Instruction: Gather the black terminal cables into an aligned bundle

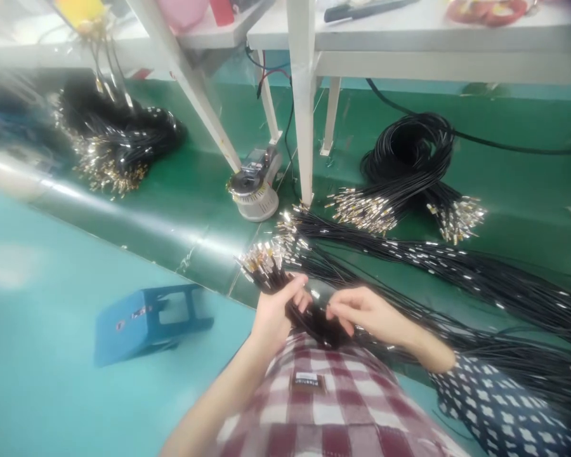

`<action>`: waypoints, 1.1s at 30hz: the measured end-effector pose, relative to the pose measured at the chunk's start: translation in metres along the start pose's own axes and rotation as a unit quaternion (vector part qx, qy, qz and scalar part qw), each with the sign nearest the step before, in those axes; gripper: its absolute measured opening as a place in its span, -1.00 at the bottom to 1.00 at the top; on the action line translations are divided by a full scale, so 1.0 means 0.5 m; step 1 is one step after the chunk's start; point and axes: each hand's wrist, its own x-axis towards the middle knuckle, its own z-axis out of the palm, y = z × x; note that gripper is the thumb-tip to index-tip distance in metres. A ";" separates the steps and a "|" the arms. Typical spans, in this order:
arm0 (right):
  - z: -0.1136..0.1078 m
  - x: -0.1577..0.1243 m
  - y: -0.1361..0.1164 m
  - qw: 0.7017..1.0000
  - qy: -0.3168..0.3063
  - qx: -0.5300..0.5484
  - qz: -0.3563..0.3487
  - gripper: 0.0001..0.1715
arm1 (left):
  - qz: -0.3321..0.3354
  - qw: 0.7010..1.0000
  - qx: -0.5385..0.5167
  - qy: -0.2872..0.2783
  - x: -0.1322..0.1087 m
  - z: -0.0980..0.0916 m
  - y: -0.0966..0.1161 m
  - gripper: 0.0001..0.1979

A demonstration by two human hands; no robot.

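A thick bundle of black cables (309, 322) lies against my checked apron (314, 412), its bare metal connector ends (262, 259) fanned out toward the upper left. Wrapped round the bundle near those ends is my left hand (278, 311), closed, with the thumb on top. My right hand (359, 310) is beside the same bundle on its right, thumb and fingertips pinched together. Whatever is between those fingertips is too small to make out.
Long black cables (423, 254) stretch across the green surface to the right. Behind them lies a coiled cable bundle (406, 158); another cable heap (124, 143) is at the left. A grey-white device (255, 190) stands by white table legs. A blue stool (143, 320) is at the lower left.
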 end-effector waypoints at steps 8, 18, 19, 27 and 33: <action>0.037 0.028 -0.021 0.951 0.148 -0.259 -0.086 -0.72 | -0.020 0.999 -0.005 0.032 0.008 -0.002 -0.002 -0.79; -0.009 -0.047 0.068 0.949 0.082 -0.299 -0.059 -0.74 | -0.032 0.999 -0.028 0.024 0.015 -0.016 0.000 -0.80; 0.003 -0.028 0.050 0.953 0.078 -0.280 -0.078 -0.74 | -0.030 0.999 -0.029 0.024 0.014 -0.014 0.000 -0.81; 0.063 0.072 -0.063 0.967 0.107 -0.220 -0.075 -0.66 | -0.037 0.999 -0.027 0.019 0.011 -0.030 -0.003 -0.69; 0.024 0.091 -0.050 0.993 -0.070 -0.096 0.014 -0.61 | -0.069 0.997 -0.014 -0.006 0.007 -0.050 0.003 -0.75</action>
